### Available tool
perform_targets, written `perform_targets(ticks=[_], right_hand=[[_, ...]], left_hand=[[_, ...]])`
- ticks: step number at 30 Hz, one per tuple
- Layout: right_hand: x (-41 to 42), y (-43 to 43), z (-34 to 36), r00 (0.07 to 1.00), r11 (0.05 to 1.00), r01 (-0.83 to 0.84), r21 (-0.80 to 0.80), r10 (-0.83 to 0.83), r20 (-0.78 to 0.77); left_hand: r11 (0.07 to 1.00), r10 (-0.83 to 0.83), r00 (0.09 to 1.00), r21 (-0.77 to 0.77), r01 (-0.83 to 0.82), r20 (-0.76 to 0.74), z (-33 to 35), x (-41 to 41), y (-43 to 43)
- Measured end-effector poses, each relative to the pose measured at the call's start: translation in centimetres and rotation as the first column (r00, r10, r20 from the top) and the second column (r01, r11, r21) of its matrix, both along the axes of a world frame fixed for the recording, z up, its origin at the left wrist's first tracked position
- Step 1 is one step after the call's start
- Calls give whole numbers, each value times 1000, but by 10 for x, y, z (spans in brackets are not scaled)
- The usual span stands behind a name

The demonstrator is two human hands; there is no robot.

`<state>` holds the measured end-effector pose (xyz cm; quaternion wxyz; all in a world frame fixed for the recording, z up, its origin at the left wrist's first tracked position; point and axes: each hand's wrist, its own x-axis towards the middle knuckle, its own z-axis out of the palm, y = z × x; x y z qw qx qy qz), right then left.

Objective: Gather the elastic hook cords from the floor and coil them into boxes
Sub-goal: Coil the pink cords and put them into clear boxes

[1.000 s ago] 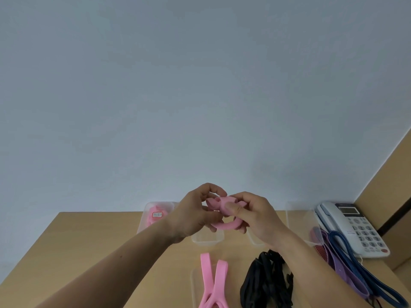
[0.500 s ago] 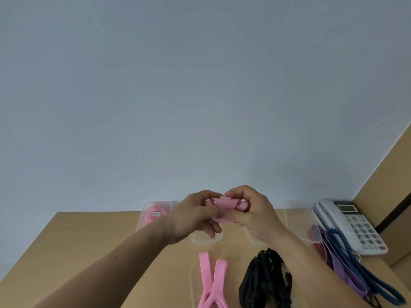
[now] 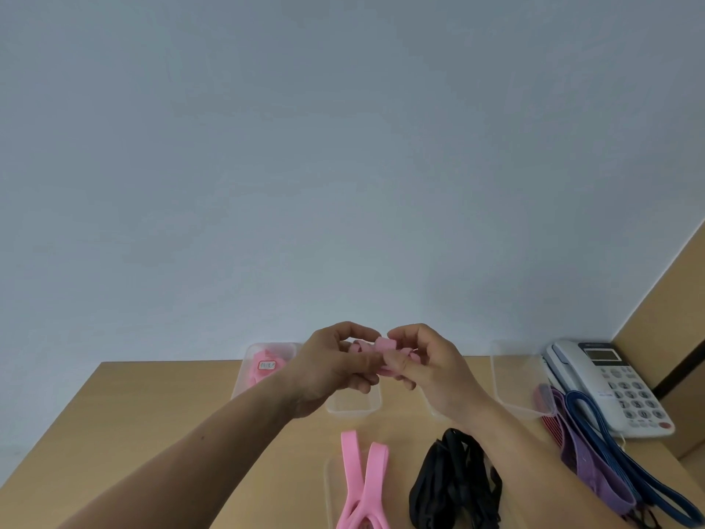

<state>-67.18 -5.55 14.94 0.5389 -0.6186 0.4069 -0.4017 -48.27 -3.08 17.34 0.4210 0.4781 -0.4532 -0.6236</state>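
Note:
Both hands hold a folded pink elastic band (image 3: 382, 344) above the wooden table (image 3: 152, 425). My left hand (image 3: 335, 366) and my right hand (image 3: 423, 360) pinch it from either side, fingertips nearly touching. Below them stands an empty clear box (image 3: 354, 406). Another clear box (image 3: 248, 376) at the back left holds a coiled pink band with a label. A loose pink band (image 3: 362, 479) and a black band bundle (image 3: 454, 479) lie near the front edge.
A clear box (image 3: 511, 383) stands at the right beside a white desk phone (image 3: 618, 387). Purple, red and blue bands (image 3: 595, 448) lie in front of the phone. A pale wall is behind the table; a wooden panel rises at the right.
The hands have folded the pink band tighter: its open loop has closed into a small bunch, and the hands rose slightly.

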Motion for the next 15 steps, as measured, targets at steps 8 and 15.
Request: perform_targets(ticks=[8,15], right_hand=[[-14,-14,-11,1000,998,-4,-62,6,22],[-21,-24,-24,999,998,-20,-55,22,36]], left_hand=[[999,-7,999,52,5,37,-6,-12,-4],[998,-1,985,56,-8,171,-12,-22,-7]])
